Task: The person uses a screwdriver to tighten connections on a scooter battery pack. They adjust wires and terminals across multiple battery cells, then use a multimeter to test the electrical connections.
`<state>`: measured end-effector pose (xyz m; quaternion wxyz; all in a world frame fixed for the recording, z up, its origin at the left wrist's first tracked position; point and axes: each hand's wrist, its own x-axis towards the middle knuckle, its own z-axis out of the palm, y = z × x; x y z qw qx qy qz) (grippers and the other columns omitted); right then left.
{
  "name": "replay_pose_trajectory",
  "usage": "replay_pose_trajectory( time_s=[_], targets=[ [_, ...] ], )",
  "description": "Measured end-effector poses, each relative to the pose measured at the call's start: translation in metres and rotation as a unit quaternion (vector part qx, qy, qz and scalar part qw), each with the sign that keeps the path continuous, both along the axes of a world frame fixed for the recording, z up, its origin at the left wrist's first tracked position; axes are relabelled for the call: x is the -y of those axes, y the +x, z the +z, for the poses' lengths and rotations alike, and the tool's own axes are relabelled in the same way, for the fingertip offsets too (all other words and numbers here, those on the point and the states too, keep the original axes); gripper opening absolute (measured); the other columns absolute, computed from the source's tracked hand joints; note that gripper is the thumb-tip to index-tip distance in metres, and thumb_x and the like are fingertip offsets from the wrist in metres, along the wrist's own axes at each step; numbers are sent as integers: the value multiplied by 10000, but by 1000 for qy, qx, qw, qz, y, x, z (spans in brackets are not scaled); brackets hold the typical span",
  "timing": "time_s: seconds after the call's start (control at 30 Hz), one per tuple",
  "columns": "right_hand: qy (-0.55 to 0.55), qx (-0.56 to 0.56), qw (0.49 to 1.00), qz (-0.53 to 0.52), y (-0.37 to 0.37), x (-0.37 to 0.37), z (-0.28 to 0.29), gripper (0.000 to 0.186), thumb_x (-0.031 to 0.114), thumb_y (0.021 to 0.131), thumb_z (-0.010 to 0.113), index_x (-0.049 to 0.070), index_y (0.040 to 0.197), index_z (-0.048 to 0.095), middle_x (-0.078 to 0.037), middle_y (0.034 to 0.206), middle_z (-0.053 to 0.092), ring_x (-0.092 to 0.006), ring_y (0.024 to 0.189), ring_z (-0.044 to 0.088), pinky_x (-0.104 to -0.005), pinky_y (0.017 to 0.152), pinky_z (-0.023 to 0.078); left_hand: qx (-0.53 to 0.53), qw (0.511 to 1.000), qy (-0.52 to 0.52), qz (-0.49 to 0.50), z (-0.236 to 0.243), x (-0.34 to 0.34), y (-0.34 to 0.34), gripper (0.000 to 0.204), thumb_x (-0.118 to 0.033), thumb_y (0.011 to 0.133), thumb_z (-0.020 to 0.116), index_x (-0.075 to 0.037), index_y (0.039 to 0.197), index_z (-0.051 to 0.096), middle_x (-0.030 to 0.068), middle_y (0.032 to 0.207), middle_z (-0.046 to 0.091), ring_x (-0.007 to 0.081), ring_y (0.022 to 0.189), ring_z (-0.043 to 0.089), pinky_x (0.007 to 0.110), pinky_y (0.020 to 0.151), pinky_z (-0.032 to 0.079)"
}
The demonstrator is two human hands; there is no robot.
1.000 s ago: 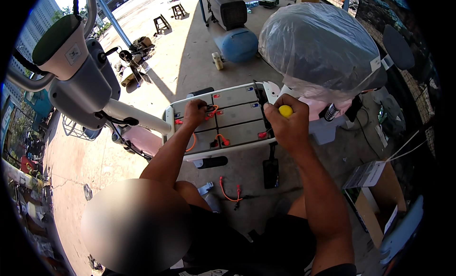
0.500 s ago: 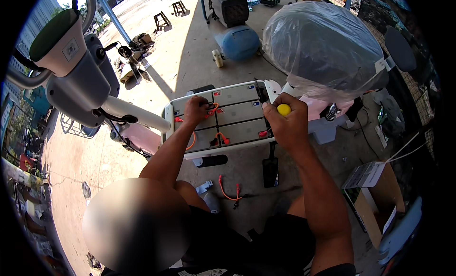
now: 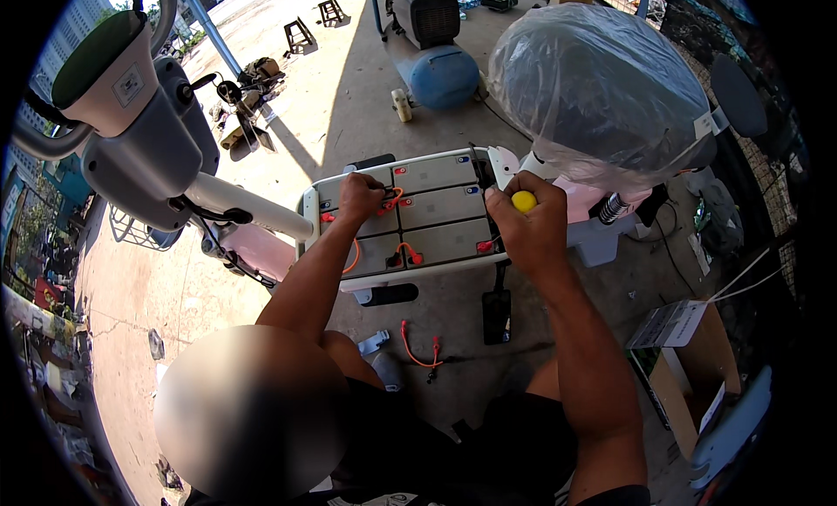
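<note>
Grey block batteries (image 3: 436,201) lie side by side in a white-framed tray (image 3: 418,274) on the scooter's floor. Short orange cables (image 3: 410,253) with red end caps join some of their terminals. Over the left-hand batteries my left hand (image 3: 359,199) is closed, its fingertips pinched at an orange cable (image 3: 398,195). My right hand (image 3: 534,223) is wrapped round a tool whose round yellow handle end (image 3: 523,202) pokes out above the fist. The rest of that tool is hidden by the hand, close to the tray's right end.
A loose orange cable (image 3: 421,353) lies on the ground before the tray. The scooter's steering column (image 3: 253,208) rises at left, its plastic-wrapped seat (image 3: 602,88) at right. A blue-tanked compressor (image 3: 440,77) stands behind; an open cardboard box (image 3: 697,366) sits at right.
Both hands keep their grips and places on the batteries and the tool. The whole view has shifted very slightly.
</note>
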<state>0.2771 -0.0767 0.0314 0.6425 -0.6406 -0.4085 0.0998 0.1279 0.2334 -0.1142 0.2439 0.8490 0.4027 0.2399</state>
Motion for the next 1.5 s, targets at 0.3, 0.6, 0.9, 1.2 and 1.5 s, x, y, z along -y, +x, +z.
replay_pose_trajectory(
  time_s=[0.3,0.6,0.9,1.2,1.5],
  targets=[
    [3,4,1000,3,1,0,3,311,148,886,724,7,694,525,13,587,484,-59,571,434,-280,520,366,-68,997,21,-7,16,13,8,199,-162,743,743,-23,868,809,216,789,736,315,749,755,393,747,600],
    [0,12,1000,3,4,-1,0,272,142,863,731,-8,707,566,-30,571,537,-84,536,487,-298,505,408,-48,991,-83,96,13,2,15,244,-194,698,787,2,841,804,225,781,745,320,739,757,386,753,604],
    [-3,16,1000,-5,6,-2,-4,283,152,854,734,-14,700,564,-42,564,538,-103,525,500,-313,506,414,5,944,-243,224,20,2,31,223,-104,667,823,68,786,744,209,814,749,268,733,750,378,681,595],
    [-13,20,1000,-4,5,-2,0,290,155,855,734,-12,695,559,-50,564,536,-104,528,501,-315,505,414,30,916,-326,233,16,-15,30,201,-39,702,853,73,806,721,176,794,722,230,616,698,350,515,576],
    [2,13,1000,8,3,-1,2,272,143,861,731,-14,710,568,-42,572,544,-97,534,501,-306,506,417,-14,924,-335,184,6,-44,21,185,-19,728,860,70,790,710,148,747,702,214,568,666,343,457,541]
  ],
)
